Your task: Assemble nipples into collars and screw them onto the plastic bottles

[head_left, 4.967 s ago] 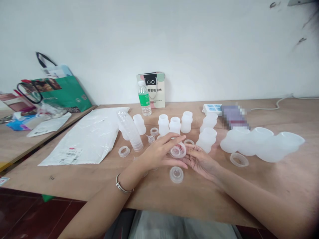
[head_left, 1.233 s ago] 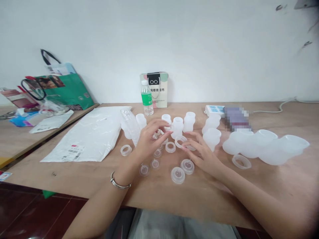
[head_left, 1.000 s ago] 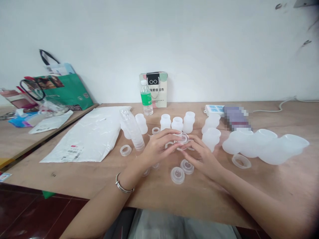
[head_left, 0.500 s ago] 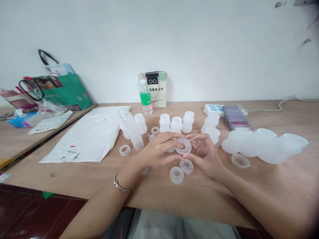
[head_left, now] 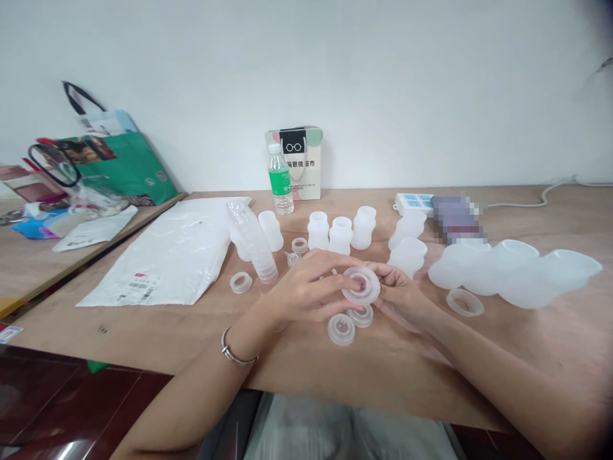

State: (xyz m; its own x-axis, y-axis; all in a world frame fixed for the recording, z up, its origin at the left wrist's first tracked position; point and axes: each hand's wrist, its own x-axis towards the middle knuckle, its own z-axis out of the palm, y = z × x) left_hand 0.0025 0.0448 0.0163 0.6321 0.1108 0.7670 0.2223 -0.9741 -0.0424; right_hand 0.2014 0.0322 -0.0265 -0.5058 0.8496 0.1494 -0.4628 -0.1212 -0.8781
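Observation:
Between my two hands is a translucent round plastic cap [head_left: 368, 295], tilted toward me. My left hand [head_left: 309, 287] grips it from the left, a finger pressing into its middle. My right hand [head_left: 405, 299] pinches its right edge, with some fingers hidden behind it. Two similar caps, a front one [head_left: 341, 337] and one partly covered by my left hand [head_left: 364, 319], lie on the table just below. Past my fingers stand several frosted white wavy bottles [head_left: 340, 237]. A loose clear ring [head_left: 234, 283] lies left of my left hand.
A leaning stack of clear cups [head_left: 256, 249] stands beside a white plastic mailer [head_left: 177, 255]. Frosted bottles [head_left: 531, 281] lie at right near another ring [head_left: 472, 312]. Behind are a water bottle [head_left: 281, 182], a paper bag [head_left: 306, 169] and a power strip [head_left: 414, 204].
Both hands have shifted slightly right with the cap, which now faces me more fully. My right fingers have closed in behind its edge. The camera view has moved a little.

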